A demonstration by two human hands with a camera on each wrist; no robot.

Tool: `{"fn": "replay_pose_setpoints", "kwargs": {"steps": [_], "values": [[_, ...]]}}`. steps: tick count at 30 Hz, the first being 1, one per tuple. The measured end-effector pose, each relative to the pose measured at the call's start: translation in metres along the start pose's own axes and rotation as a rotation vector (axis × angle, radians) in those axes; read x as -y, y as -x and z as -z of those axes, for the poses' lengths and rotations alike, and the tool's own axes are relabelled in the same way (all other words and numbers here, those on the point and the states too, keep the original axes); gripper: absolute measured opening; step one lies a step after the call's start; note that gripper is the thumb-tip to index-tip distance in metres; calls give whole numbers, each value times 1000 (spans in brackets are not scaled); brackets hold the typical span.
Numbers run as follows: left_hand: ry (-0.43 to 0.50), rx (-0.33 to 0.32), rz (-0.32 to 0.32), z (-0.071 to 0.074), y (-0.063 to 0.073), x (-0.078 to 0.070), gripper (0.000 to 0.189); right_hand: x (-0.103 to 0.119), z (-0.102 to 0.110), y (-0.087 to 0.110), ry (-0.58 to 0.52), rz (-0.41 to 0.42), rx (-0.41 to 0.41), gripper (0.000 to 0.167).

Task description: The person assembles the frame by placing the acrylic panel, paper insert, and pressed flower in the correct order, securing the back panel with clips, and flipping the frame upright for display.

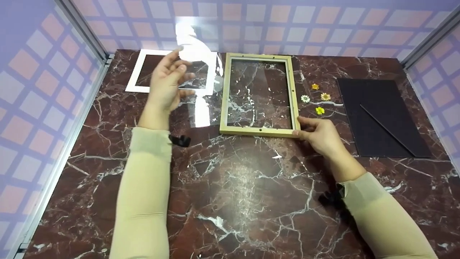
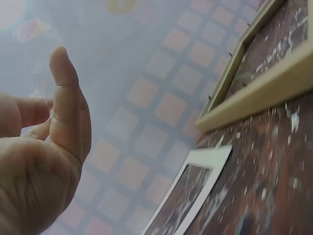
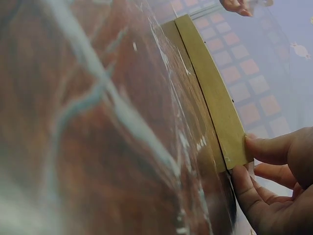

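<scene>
The left hand [image 1: 167, 79] is up in the air over the far left of the table [image 1: 233, 187]. It pinches the left edge of a clear sheet [image 1: 196, 50] with its thumb and fingertips, and some of its other fingers are spread apart. The sheet is see-through and shiny, with bright white light on it. It hangs in front of the right part of a flat white border [image 1: 137, 72] that lies far left.

The right hand [image 1: 321, 135] has its thumb and fingers bent round the near right corner of a wooden frame [image 1: 248, 131]. The frame lies flat on the far middle of the table, just right of the clear sheet, and the table shows through its middle.

Right of the frame are four little flowers: an orange flower [image 1: 315, 86] farthest away, a white flower [image 1: 305, 98], a light orange flower [image 1: 325, 96], and a yellow flower [image 1: 320, 110] nearest. Farther right lies a black board [image 1: 391, 111], with a thin dark stick [image 1: 387, 131] slanting across it. The table is dark red with white streaks.
</scene>
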State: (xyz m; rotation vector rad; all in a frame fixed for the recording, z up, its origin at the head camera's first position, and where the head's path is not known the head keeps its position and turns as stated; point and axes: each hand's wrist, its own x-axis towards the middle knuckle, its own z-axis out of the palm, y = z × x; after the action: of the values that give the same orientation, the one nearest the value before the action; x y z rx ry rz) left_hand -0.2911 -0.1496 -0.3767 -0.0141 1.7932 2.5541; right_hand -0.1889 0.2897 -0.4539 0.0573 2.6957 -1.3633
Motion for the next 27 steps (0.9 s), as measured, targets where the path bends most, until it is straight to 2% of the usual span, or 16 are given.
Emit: {"fn": "replay_pose_setpoints", "kwargs": {"steps": [4,10,14,17,22,27], "values": [[-28,20,25,-19,-7,9,53,0,3,3,-5,-5,13,58],[-87,42,79,-36,-18,32,56,3,4,8,14,4,14,58],[-95,17,127,-47,-26,50,55,1,4,9,20,-1,23,59],[-102,-14,138,-56,-32,61,52,0,4,9,26,-2,25,59],[-135,-25,134,-65,-40,75,51,-1,4,9,22,2,20,58],[-161,-26,143,-68,-46,79,49,2,4,8,10,20,18,57]]}}
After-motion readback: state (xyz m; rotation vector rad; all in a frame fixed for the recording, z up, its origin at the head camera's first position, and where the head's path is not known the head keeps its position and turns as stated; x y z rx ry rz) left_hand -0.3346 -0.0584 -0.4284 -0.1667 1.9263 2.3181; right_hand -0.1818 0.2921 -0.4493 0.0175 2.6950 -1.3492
